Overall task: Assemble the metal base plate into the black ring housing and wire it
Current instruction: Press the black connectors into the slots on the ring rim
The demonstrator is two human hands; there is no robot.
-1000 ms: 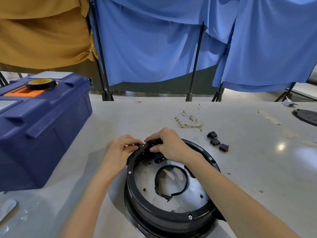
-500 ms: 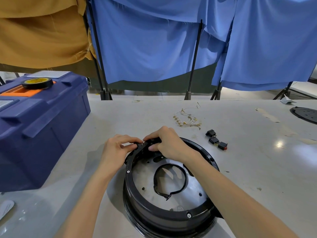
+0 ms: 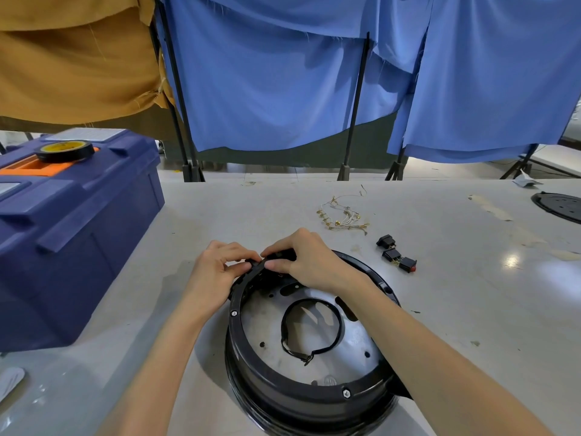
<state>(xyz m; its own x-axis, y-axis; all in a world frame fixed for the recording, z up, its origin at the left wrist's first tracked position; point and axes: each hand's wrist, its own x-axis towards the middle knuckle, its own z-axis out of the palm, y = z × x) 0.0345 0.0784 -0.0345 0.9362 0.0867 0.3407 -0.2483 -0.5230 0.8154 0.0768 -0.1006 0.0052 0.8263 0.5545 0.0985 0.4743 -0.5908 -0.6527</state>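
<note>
While the tabletop (image 3: pixel 220 209) carries a good deal, the piece that matters most is the black ring housing (image 3: pixel 283 388), which sits open side up just in front of the person. The metal base plate (image 3: pixel 355 341) already lies down inside it, below the rim, and a black cable loop (image 3: pixel 336 328) rests around the plate's central opening. Both hands work at the far rim. The left hand (image 3: pixel 210 278) has its fingers curled over the outside of the rim and its thumb closed against it, so it grips the housing itself. The right hand (image 3: pixel 311 265) has its fingers curled over a small black part (image 3: pixel 283 255) at the rim's top edge, with the thumb pressing from the inner side. What that part is cannot be told, since the fingers cover most of it. The step looks like seating this part into the rim. It would go best if the left hand braces the housing firmly against the push and the right hand presses straight in rather than at a slant, so that nothing catches on the plate's edge beneath. The wire bundle (image 3: pixel 342 217) and the switches (image 3: pixel 396 258) lie apart on the far side, untouched, so the wiring seems not yet begun.
</note>
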